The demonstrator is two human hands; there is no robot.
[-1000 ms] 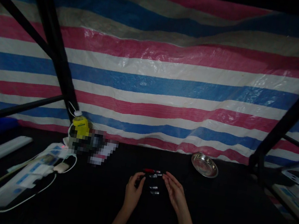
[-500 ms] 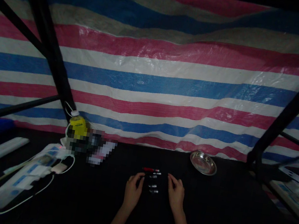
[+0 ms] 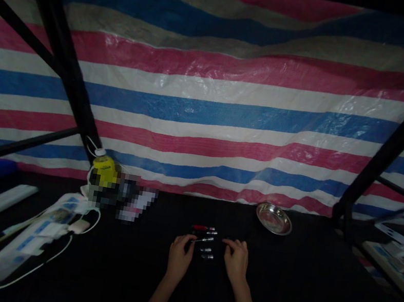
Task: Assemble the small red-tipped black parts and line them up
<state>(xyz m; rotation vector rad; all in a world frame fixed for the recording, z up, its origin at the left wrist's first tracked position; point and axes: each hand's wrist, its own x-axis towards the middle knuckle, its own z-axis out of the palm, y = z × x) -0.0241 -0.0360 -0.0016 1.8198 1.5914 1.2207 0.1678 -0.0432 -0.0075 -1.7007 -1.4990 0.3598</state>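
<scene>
Head view: small shiny bits (image 3: 206, 245) lie in short column on dark table (image 3: 298, 293), between two hands, a bit farther off. Each bit lies long way left to right. Left hand (image 3: 179, 257) maybe pinches one thin bit (image 3: 203, 239) at fingertips, too dark to be sure. Right hand (image 3: 236, 260) rests just right of column, palm down, holds nothing. Red stick (image 3: 204, 228) at far end.

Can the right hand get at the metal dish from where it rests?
Probably yes. The right hand lies on the dark table, and the metal dish sits beyond it to the right, with only bare tabletop between them.
</scene>
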